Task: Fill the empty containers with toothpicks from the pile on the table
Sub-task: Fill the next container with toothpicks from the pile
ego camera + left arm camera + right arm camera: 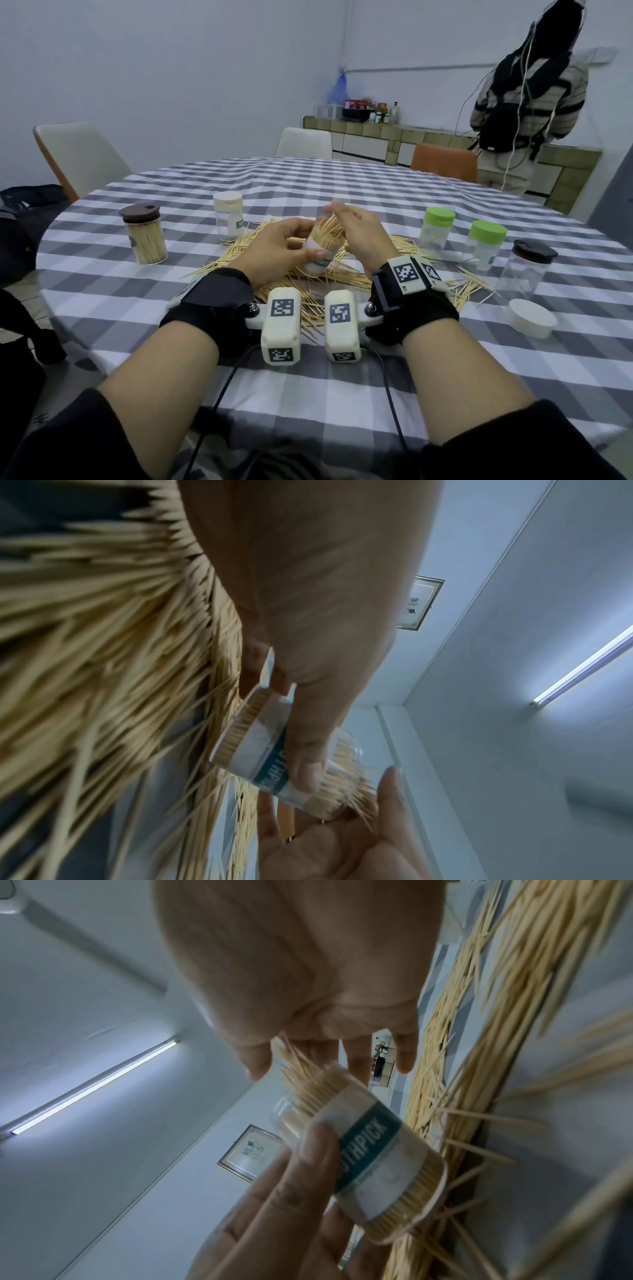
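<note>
— What can't you make out from where you sit?

— The near half of the pile of pale wooden toothpicks [301, 274] is hidden behind my wrists and the white tracker blocks [281, 325]. The clear round plastic container with the white-and-teal label [322, 251], my landmark, is partly covered by fingers; its label reads cut off. The left-wrist view blurs the pile badly.

— And the hands?

— My left hand [277, 248] grips the labelled container, thumb across the label, holding it tilted above the pile. It is packed with toothpicks. My right hand [359, 233] is at its open mouth; the fingers touch the protruding tips, but I cannot tell whether they pinch any.

— The surface?

— A round table under a grey-and-white checked cloth [342, 394]. Left of the container stand a brown-lidded full jar [145, 234] and a white-lidded jar [228, 214]. Right of it stand two green-lidded jars [436, 228], a dark-lidded clear jar [524, 269] and a loose white lid [531, 317].

— The room?

— Pale walls, chairs beyond the table, a tiled counter [411, 140] beyond the container, and a person in a striped top [527, 99] standing at it, facing away.
</note>
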